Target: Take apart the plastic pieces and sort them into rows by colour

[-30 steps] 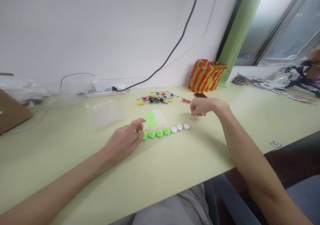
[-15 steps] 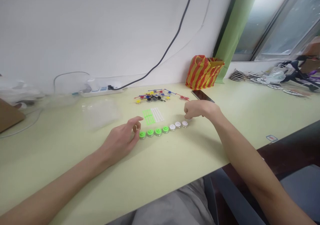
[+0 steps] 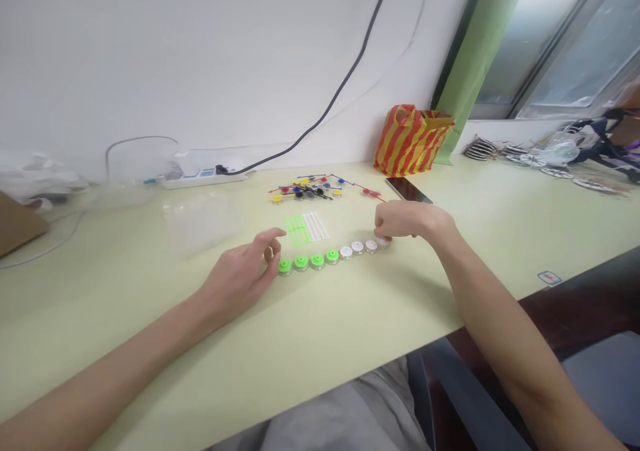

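Against a white wall [image 3: 200, 51] stands a pale yellow counter [image 3: 215, 377], with a green curtain [image 3: 480, 64] and a window [image 3: 565, 44] to the right. A dark cable [image 3: 345, 81] slopes down the wall to a power strip [image 3: 203, 179] at the counter's back edge.

Across the middle of the counter runs a slightly curved row of small round pieces on clear bases: four green pieces [image 3: 317, 261] at the left, then four white pieces [image 3: 357, 247] at the right. At the green end, the left hand [image 3: 247, 267] rests with its fingers bent but apart, holding nothing, the thumb just beside the first green piece. At the other end, the right hand [image 3: 400, 219] has its fingers curled down over the last white piece, which is partly covered, so I cannot tell whether they grip it or only touch it.

Behind the row lie green strips [image 3: 298, 231] and white strips [image 3: 316, 227], side by side. Farther back is a loose heap of coloured parts [image 3: 307, 191] in yellow, red, blue and black. A phone [image 3: 409, 189] lies behind the right hand, near a red-and-yellow striped bag [image 3: 413, 144]. Behind the left hand, a clear plastic bag [image 3: 203, 224] lies flat.
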Motion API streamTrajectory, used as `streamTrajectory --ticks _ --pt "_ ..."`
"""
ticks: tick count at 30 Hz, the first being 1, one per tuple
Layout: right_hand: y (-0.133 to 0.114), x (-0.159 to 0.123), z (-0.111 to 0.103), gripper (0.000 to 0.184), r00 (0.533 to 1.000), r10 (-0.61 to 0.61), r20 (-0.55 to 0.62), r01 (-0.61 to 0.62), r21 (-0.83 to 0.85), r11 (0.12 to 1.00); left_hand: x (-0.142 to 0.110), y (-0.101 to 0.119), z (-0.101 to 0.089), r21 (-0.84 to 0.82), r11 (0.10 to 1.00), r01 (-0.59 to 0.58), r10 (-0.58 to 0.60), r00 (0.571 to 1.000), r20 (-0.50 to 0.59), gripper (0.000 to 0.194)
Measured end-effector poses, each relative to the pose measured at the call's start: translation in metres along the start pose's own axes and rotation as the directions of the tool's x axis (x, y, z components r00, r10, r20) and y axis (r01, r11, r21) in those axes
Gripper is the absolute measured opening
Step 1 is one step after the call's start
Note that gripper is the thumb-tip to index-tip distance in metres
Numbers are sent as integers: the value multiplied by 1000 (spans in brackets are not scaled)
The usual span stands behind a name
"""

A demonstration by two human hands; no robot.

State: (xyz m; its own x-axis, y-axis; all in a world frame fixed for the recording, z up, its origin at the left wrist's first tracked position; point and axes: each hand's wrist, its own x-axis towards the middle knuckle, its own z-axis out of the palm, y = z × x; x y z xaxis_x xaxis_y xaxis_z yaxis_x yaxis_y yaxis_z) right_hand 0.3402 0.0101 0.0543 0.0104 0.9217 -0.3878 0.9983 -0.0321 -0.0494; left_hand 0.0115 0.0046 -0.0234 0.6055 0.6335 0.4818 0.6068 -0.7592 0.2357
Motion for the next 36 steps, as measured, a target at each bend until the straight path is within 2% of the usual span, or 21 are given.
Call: streamTrajectory --ticks 5,8,10,14,17,19,21,23,24,27,28,29,31,34,36 --pt "1 0 -3 15 1000 -3 -24 2 -16 1000 0 0 -2 -10 1000 14 -14 999 41 31" --pt "5 1 -5 20 993 -40 -113 40 -2 999 1 0 -3 23 1000 2 -4 998 62 29" --pt "9 2 -4 23 983 -100 -157 108 38 993 2 0 -2 47 999 -25 21 997 76 28" --pt "16 3 0 43 970 -225 -91 237 156 959 3 -2 0 59 996 -61 55 994 95 28" --pt "20 3 3 56 961 -275 -27 275 202 940 3 -4 1 53 995 -80 75 993 95 29" --pt "18 4 5 57 955 -294 -40 296 195 935 4 -3 2 42 996 -84 79 993 91 31" --pt "11 5 6 55 939 -328 -102 342 187 921 5 1 2 40 996 -81 77 994 83 34" --pt "2 6 8 49 884 -420 -204 456 183 871 5 8 2 52 993 -103 99 993 64 35" --pt "-3 5 10 45 835 -482 -267 533 169 829 5 11 2 58 990 -130 127 990 58 35" --pt "-7 1 19 42 640 -637 -431 720 46 692 6 19 3 61 965 -256 249 963 100 38" --pt "-3 -1 24 45 593 -661 -460 746 5 666 6 20 3 60 954 -293 283 949 138 42" --pt "2 -4 30 49 567 -673 -475 756 -23 654 8 20 3 61 945 -322 307 934 181 46" --pt "16 -8 43 55 574 -674 -466 750 -32 661 13 20 5 73 929 -363 332 905 266 53" --pt "34 -10 62 60 636 -649 -417 717 9 697 26 20 8 94 906 -413 359 867 345 57" --pt "38 -7 72 63 659 -627 -415 705 52 707 37 23 11 76 893 -443 386 843 375 57"
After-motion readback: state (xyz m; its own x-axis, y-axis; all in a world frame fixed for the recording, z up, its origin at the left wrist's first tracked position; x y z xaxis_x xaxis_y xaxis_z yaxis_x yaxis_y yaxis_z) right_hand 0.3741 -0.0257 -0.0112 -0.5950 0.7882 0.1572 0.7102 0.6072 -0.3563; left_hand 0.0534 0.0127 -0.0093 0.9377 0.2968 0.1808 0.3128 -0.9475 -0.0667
